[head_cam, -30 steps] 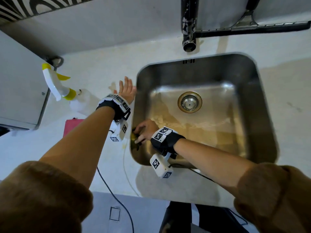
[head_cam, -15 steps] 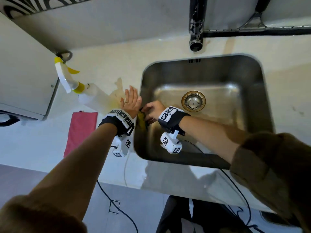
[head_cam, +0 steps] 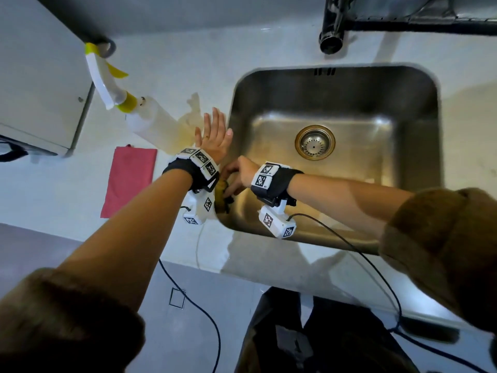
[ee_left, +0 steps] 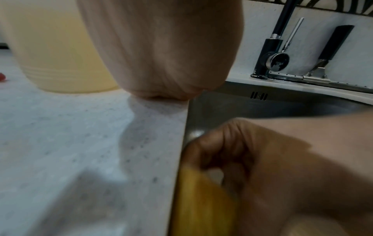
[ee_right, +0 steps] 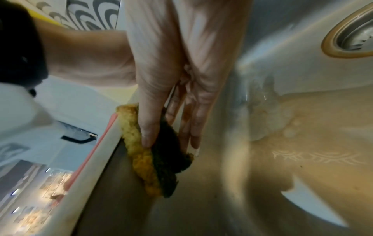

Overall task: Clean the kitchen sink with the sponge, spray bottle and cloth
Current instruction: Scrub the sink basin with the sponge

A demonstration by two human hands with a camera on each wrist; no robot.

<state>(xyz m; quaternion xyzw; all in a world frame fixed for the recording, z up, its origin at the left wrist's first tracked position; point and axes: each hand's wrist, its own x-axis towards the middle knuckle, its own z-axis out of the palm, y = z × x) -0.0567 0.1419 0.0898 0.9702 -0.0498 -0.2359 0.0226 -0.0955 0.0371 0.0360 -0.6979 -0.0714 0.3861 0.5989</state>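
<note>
The steel sink (head_cam: 419, 162) has foam (ee_right: 268, 118) on its floor near the drain (head_cam: 314, 142). My right hand (head_cam: 228, 184) is inside the sink at its left wall. It pinches a yellow and dark green sponge (ee_right: 149, 169) between thumb and fingers and holds it against the wall just under the rim. My left hand (head_cam: 213, 133) lies flat and open on the counter beside the sink's left rim. The spray bottle (head_cam: 150, 122) stands just left of that hand. A pink cloth (head_cam: 129, 179) lies flat on the counter in front of the bottle.
A black faucet (head_cam: 332, 30) hangs over the sink's back edge, with a rail beside it. A grey cabinet door (head_cam: 40, 76) sits at the far left. Cables (head_cam: 357, 254) run from the wrist cameras over the counter's front edge.
My right hand slid the sponge from the sink's front-left corner farther back along the left wall. The left hand stayed flat on the counter.
</note>
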